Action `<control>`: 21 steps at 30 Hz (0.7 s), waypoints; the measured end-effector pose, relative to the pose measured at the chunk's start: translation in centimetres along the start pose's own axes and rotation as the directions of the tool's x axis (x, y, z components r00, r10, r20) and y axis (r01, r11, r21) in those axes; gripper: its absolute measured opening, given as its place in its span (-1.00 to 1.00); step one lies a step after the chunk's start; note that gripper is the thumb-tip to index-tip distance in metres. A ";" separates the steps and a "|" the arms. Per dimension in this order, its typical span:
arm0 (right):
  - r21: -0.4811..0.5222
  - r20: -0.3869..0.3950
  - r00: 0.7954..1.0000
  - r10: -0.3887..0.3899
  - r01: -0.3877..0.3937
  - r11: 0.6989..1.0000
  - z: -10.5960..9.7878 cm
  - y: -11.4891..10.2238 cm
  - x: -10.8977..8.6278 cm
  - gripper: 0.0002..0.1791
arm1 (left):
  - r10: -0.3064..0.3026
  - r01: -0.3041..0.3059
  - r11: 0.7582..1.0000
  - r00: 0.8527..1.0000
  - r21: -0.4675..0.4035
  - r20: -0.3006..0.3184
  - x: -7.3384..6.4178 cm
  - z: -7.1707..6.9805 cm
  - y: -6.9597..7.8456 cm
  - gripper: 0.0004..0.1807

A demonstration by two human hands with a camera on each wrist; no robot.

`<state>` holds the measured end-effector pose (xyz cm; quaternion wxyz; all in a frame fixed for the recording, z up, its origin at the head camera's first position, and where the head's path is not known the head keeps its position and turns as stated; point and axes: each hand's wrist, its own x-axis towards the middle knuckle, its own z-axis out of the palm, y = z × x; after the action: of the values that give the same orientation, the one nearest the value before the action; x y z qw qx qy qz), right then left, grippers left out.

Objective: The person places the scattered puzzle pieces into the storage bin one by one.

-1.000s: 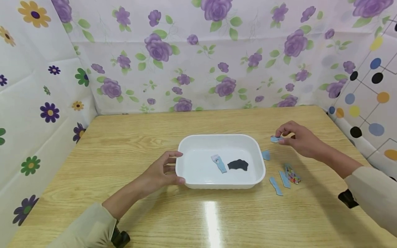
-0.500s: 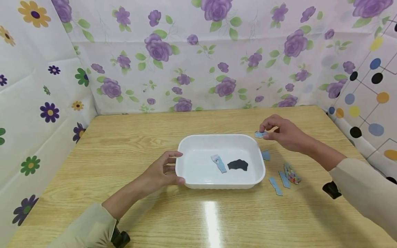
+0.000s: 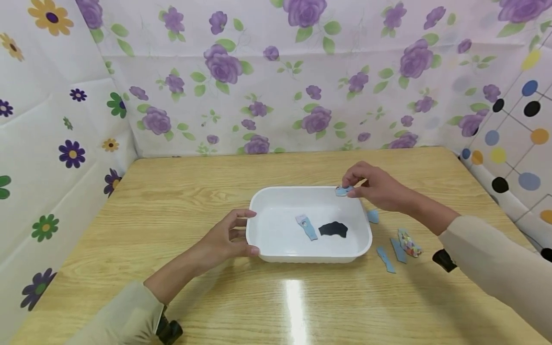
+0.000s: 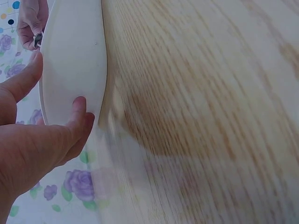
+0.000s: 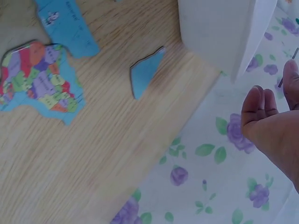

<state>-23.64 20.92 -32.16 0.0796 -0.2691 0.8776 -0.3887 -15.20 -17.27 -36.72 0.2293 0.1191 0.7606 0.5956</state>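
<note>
Crosswise, our right hand's (image 3: 374, 188) fingers clamp a flat light-blue piece (image 3: 342, 192), jutting left along the white plastic tray's (image 3: 308, 259) far edge; our left hand (image 3: 227, 238) grips the tray.

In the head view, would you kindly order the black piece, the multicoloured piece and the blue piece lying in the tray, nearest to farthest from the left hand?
From the left hand:
1. Blue piece, central in the tray.
2. Black piece, in the tray's right half.
3. Multicoloured piece, on the table to the right.
</note>
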 end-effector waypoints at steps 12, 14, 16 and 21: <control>0.025 0.075 0.997 -0.011 0.009 1.000 2.2 -1.9 2.3 -0.92 | 0.012 -0.012 1.000 1.000 -0.012 0.007 0.2 0.1 -0.2 -0.10; 0.031 0.088 0.996 -0.009 0.006 1.000 2.5 -2.0 2.4 -0.91 | 0.011 -0.011 1.000 1.000 -0.016 0.005 0.2 0.1 -0.1 -0.10; 0.026 0.102 0.995 -0.002 0.000 1.000 2.9 -2.1 2.6 -0.90 | 0.013 -0.013 1.000 1.000 -0.016 0.003 0.2 0.1 -0.1 -0.10; -0.012 0.146 0.989 0.014 -0.012 1.000 4.0 -2.6 3.3 -0.90 | 0.018 -0.018 1.000 1.000 -0.011 0.000 0.2 0.1 -0.1 -0.09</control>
<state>-23.96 15.23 -32.80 0.1447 -0.2915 0.8732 -0.3628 -15.36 -17.14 -36.92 0.2246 0.1246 0.7561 0.6019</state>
